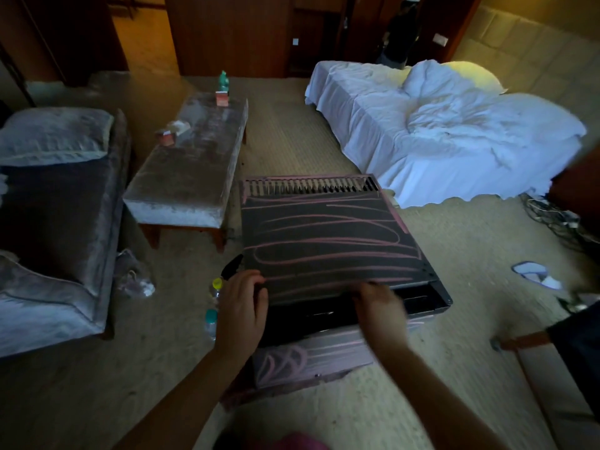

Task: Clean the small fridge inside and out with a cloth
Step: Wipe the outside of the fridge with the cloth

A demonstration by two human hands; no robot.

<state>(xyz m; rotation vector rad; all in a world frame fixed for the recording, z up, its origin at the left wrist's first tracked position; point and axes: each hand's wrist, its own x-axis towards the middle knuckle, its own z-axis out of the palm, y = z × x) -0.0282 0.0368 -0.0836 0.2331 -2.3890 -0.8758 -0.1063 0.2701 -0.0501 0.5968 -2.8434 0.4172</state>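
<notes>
Carpet (324,131) covers the floor of this dim bedroom, and I am looking down at it past my own arms. My left hand (242,306) has its fingers (255,277) curled together over the near left corner of the small fridge (324,241), with the thumb down its side, gripping it. My right hand (380,306) lies on the near edge of the same dark panel, but it is smeared with motion, so I cannot tell whether those fingers are clamped or loose. The fridge sits on the floor right in front of me, its black upward face scrawled with pink lines and a slotted vent (308,185) along its far edge. Just left of it stand two clear bottles, one yellow-capped (217,285) and one teal-capped (211,319). Farther left is a grey velvet bench (188,164) carrying a green bottle (223,81) at its far end, then a chaise (55,206). Off to the far right is a bed (438,134) with rumpled white sheets, and tangled cables (552,216) lie near its foot.
</notes>
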